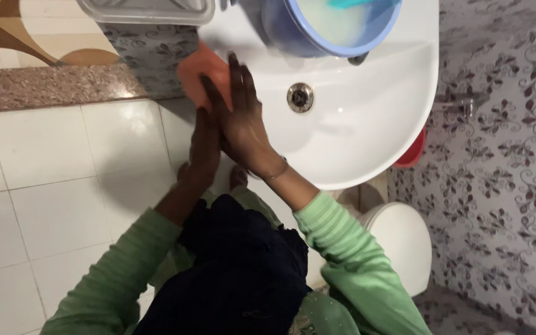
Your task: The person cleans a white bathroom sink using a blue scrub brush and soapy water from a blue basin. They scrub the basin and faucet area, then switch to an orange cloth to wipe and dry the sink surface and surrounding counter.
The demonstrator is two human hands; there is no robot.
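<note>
- Your right hand (243, 121) lies flat with its fingers stretched long, pressing down on the soft orange cloth (203, 77) at the left rim of the white ceramic washbasin (367, 124).
- Your left hand (206, 146) sits just under and beside the right one, fingers pointing up toward the same cloth; the right hand covers most of it (so I cannot tell whether it grips the cloth or only touches it).
- The orange cloth rests right on the basin's left edge, partly hidden by your fingers, with its upper left part showing.
- A thin bangle (277, 170) circles your right wrist, and both arms wear pale green ribbed sleeves (336, 236).
- The round metal drain (300, 97) sits in the middle of the bowl, well clear of your hands.
- At the back of the basin stands a light blue plastic bucket (336, 28) holding pale liquid, with a teal thing at its top edge (too cropped to name).
- A clear plastic lidded box (147, 11) sits at the top left, just beside the basin.
- Lower right, a white toilet (401, 239) stands near the patterned grey wall tiles (504, 155); a red container (412, 155) peeks out from under the basin's right side.
- White floor tiles (51, 205) spread out to your left.
</note>
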